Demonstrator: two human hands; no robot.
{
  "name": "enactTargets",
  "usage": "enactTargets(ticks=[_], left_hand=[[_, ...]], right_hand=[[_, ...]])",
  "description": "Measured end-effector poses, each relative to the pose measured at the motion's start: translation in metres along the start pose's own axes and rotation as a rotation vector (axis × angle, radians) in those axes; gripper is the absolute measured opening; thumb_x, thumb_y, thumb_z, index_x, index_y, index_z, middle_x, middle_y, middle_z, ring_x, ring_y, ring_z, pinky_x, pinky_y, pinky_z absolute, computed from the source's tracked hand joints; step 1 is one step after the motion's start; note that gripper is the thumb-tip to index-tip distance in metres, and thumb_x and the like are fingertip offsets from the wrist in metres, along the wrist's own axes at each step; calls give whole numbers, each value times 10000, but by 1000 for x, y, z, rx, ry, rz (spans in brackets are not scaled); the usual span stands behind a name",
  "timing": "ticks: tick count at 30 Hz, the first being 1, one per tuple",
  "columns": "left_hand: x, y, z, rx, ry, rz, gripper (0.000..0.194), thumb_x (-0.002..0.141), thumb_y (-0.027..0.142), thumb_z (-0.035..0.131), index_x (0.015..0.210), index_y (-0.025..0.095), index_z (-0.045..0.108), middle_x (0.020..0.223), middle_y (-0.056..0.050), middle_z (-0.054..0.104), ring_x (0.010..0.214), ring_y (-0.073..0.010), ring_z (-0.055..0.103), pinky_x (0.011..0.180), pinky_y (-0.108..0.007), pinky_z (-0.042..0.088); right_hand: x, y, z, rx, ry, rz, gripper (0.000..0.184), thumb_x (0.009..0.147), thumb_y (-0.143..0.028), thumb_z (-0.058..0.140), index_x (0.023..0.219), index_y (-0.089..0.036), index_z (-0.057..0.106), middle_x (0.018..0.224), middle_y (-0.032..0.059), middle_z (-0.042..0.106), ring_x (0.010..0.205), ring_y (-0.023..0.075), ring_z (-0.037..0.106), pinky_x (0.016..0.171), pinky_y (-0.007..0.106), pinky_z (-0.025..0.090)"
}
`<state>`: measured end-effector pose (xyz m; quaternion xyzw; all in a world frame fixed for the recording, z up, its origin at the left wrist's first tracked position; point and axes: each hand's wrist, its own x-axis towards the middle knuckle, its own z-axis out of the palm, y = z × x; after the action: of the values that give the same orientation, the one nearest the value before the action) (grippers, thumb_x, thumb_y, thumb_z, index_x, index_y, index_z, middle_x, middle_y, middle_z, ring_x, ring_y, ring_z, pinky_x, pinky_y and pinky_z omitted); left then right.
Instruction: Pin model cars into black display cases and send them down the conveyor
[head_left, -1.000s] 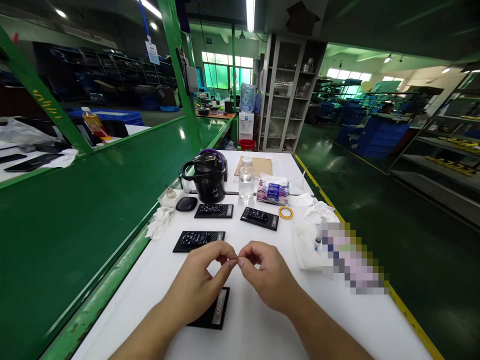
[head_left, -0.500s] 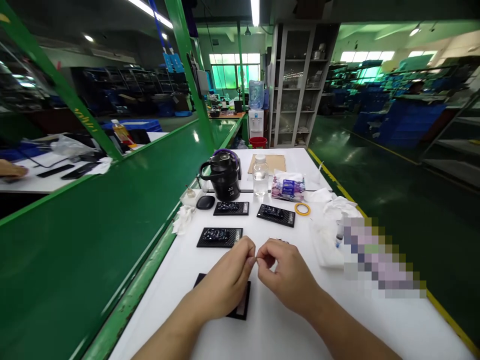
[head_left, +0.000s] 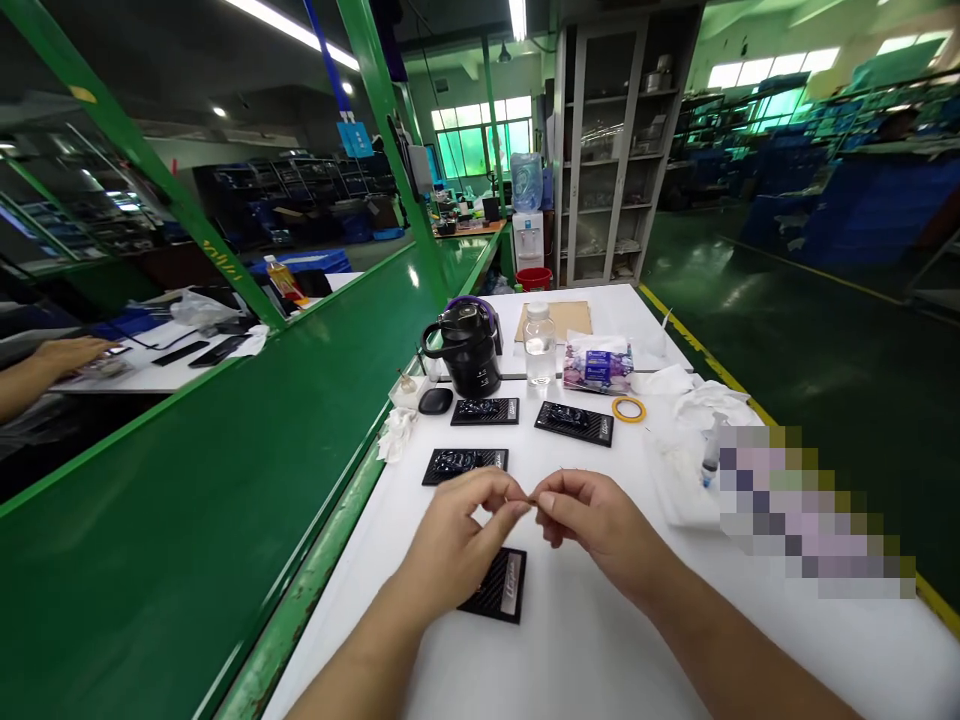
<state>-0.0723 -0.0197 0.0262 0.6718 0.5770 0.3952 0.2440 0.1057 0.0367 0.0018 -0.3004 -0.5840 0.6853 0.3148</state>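
Observation:
My left hand (head_left: pixel 465 535) and my right hand (head_left: pixel 596 515) meet fingertip to fingertip above the white table (head_left: pixel 592 640). Both are pinched closed around a tiny dark sliver, too small to name. Partly covered by my left hand lies a black textured plate (head_left: pixel 501 588) with a silver label. Just beyond my left fingers is another such plate (head_left: pixel 491 460), carrying a glossy dark car-shaped piece (head_left: pixel 456 461). Two more plates with the same kind of piece lie farther back: a left one (head_left: pixel 504 410) and a right one (head_left: pixel 592 430).
At the back stand a black jug (head_left: pixel 474 350), a clear bottle (head_left: pixel 540 350) and a tissue pack (head_left: pixel 598 365). A mouse (head_left: pixel 435 401), a yellow tape roll (head_left: pixel 629 409), crumpled tissues (head_left: pixel 397 432) and a syringe (head_left: pixel 712 455) lie around. Another person's hand (head_left: pixel 71 355) is at the left bench.
My view has shifted, so the table items appear farther right. My left fingers have opened out from a tighter curl into a pinch, and more of the near plate's label shows.

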Motion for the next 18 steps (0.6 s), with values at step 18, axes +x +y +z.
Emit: enactTargets(ticks=[18], left_hand=[[-99,-46,17,586,353,51,158,925,184,531,910,251,672,1186,-51,676,1157,-265,540,911,-495,552]], right_hand=[[-42,48,41,-995,-136,-392,441,835,-136,619,1271,-187,570,1168,91,529,1053,273,460,970,427,415]])
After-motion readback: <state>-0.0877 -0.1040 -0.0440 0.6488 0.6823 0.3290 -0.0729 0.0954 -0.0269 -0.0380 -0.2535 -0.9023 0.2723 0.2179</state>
